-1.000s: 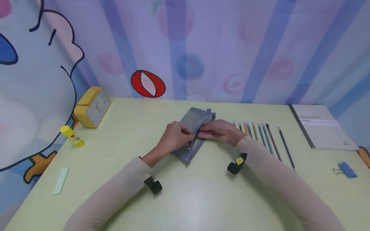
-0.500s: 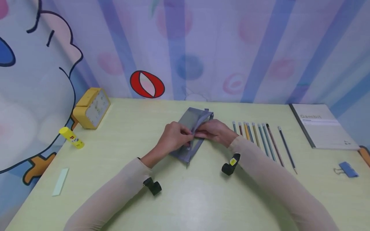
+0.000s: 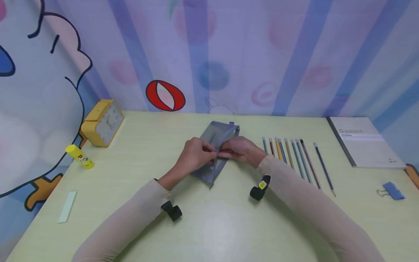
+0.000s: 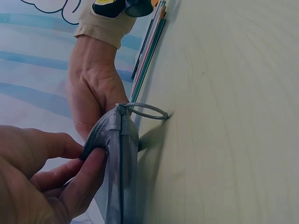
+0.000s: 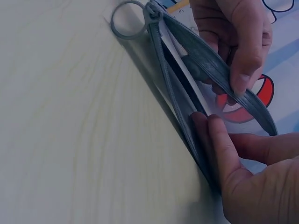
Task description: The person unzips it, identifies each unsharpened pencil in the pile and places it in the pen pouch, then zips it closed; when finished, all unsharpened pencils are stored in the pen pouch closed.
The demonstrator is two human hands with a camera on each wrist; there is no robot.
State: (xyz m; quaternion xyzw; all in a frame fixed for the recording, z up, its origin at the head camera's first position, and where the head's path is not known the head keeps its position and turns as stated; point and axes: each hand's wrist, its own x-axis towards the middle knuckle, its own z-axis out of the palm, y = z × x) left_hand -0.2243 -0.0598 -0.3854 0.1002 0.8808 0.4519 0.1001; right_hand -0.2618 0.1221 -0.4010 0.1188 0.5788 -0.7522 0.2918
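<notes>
Both hands are on the grey mesh zip pencil pouch [image 3: 214, 153], which lies mid-surface on the pale green surface [image 3: 209, 225], its long axis slanting away from the person. Left hand [image 3: 194, 156] has its grip pinched on the pouch's left lip, thumb & fingers curled over the fabric edge. Right hand [image 3: 240, 150] pinches the opposite lip, so the mouth is pulled apart (wrist views show the zip edges spread, w/ something pale inside). A grey ring pull [image 5: 127, 19] hangs at the near end of the zip, resting on the surface.

Just right of the right hand: a row of coloured pencils [image 3: 294, 156], side by side, tips toward the person. Further right, a grey notebook [image 3: 364, 142] and a blue binder clip [image 3: 391, 191] near the edge. Left side: a yellow alarm clock [image 3: 102, 123] by the wall, a yellow glue stick [image 3: 79, 156] in front of it, and a pale flat strip [image 3: 68, 206] closer in.
</notes>
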